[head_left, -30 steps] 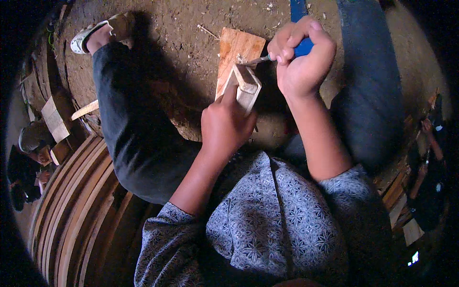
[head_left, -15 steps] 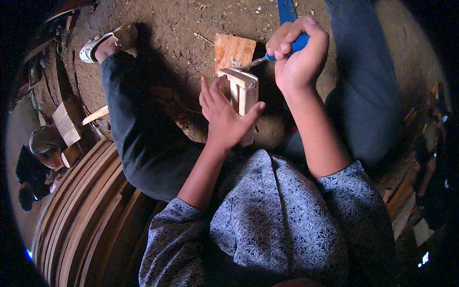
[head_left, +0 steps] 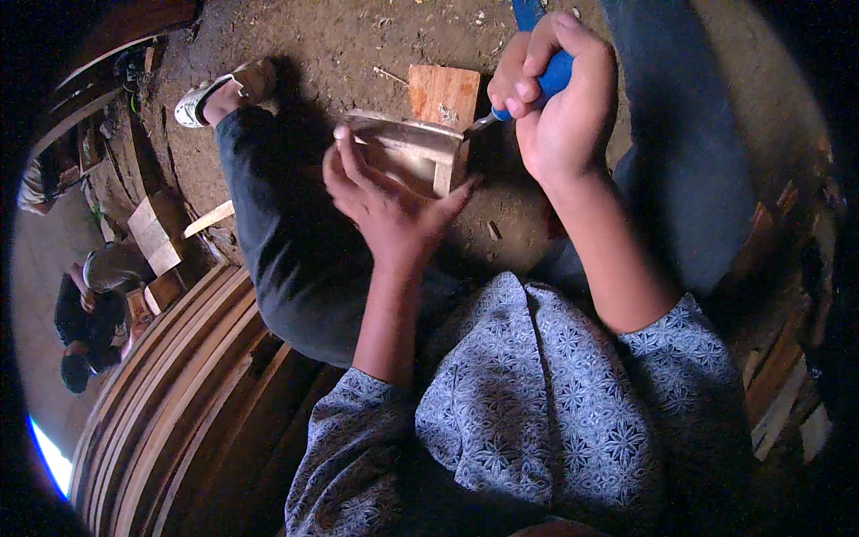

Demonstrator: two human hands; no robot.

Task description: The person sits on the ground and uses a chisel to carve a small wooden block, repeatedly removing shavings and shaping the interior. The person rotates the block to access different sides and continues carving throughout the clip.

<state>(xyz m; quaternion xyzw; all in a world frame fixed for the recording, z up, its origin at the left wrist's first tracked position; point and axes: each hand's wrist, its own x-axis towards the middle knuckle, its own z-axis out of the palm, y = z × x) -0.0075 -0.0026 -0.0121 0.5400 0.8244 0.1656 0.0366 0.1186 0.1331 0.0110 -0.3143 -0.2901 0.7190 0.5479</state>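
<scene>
My left hand is wrapped round a small rectangular wooden frame made of thin strips, its fingers along the left part and its thumb by the right end. My right hand is closed in a fist on a blue-handled chisel. The chisel's metal shaft points down and left, reaching the frame's upper right corner; its very tip is hard to make out. Just beyond the frame, a flat orange-brown wood block lies on the dirt ground.
Long boards are stacked at the lower left, a crouching person past them. Wood scraps lie at the right. My legs flank the work. A blue strip lies beyond my right hand.
My left hand has turned the wooden frame from roughly upright to lying crosswise, stretching leftward. The chisel stays near its corner, and my right hand has shifted slightly up. The whole view has moved a little.
</scene>
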